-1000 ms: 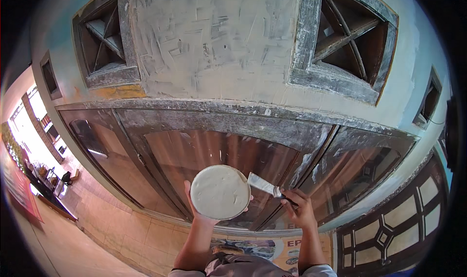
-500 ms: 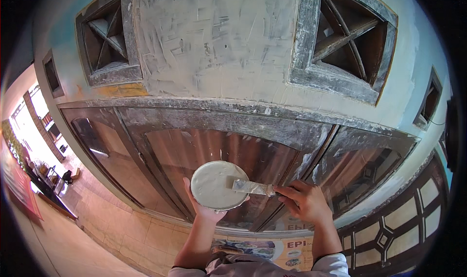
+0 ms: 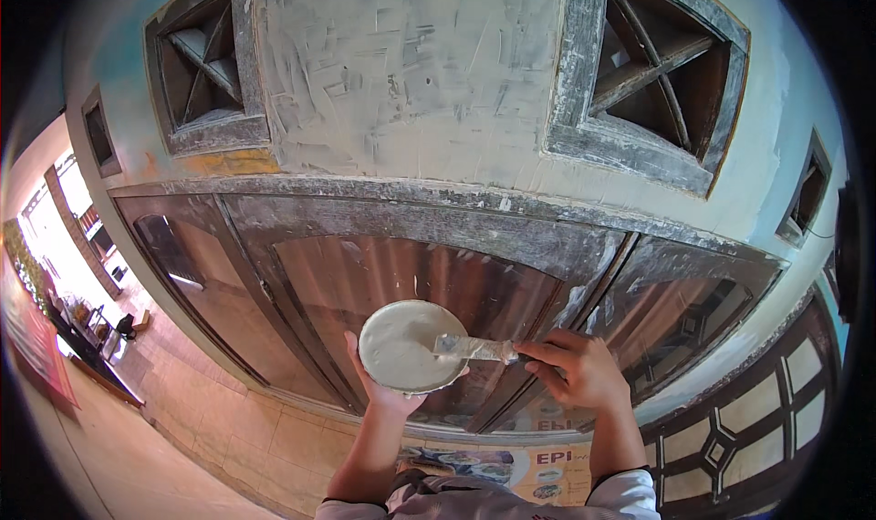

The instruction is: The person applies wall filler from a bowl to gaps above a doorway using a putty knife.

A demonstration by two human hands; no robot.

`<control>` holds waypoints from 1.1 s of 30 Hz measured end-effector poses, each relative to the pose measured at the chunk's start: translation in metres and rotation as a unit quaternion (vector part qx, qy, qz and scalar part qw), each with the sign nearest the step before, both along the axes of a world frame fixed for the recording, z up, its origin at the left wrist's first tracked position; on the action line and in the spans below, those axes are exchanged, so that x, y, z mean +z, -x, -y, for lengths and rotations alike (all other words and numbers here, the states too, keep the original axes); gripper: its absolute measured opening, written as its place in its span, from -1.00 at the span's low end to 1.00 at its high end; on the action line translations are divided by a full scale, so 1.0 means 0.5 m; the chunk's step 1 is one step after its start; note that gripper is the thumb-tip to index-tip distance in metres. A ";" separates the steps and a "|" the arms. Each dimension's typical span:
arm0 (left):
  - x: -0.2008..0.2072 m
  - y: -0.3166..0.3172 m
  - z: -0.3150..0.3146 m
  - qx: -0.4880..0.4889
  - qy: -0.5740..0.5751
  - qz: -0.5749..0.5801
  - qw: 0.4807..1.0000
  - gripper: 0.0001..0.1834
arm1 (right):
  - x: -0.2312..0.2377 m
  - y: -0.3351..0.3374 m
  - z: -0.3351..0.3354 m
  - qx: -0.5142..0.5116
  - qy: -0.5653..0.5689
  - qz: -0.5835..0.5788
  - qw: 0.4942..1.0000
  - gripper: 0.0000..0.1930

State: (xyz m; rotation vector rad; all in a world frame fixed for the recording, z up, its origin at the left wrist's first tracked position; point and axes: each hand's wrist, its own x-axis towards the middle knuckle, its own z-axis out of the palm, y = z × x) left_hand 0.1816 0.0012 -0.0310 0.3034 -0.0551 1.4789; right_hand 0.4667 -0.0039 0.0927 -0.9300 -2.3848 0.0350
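Note:
My left hand [image 3: 391, 400] cups a round container [image 3: 362, 367] from below, its fingers partly hidden behind it. White putty-like paste [image 3: 394, 348] fills the container, with a hollow toward the right side. In my right hand [image 3: 582, 372] is a putty knife [image 3: 476, 348] with a pale, paste-smeared blade or ferrule. The knife lies nearly level, its front end in the paste at the container's right, and the index finger stretches along its handle. Ahead and above is a wall [image 3: 401, 91] patched with grey-white filler.
Two wooden-framed vents [image 3: 208, 64] [image 3: 652, 73] flank the patched wall. Below runs a dark window frame [image 3: 383, 219] with reflecting glass panes. Printed cardboard or sacking [image 3: 552, 474] lies low in front of me. A dark panelled door [image 3: 721, 447] stands at the right, tiled floor [image 3: 246, 429] at the left.
The putty knife's front end has pressed deeper into the paste, and the paste surface has gone from fairly flat to hollowed. Both hands stay nearly in place.

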 end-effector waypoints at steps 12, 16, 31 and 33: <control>0.000 0.002 0.008 -0.003 -0.031 -0.027 0.999 0.07 | 0.012 0.002 0.000 0.016 0.032 0.016 0.999 -0.68; -0.010 0.010 0.008 0.006 -0.003 -0.020 1.000 0.08 | 0.014 0.009 -0.002 0.028 0.021 0.025 0.999 -0.69; -0.008 0.018 0.014 -0.002 -0.022 0.054 0.998 0.00 | 0.020 0.020 -0.006 0.036 0.034 0.037 0.998 -0.70; -0.008 0.018 0.015 0.009 -0.024 0.008 1.000 0.00 | 0.022 0.014 -0.009 0.036 0.022 0.041 0.998 -0.70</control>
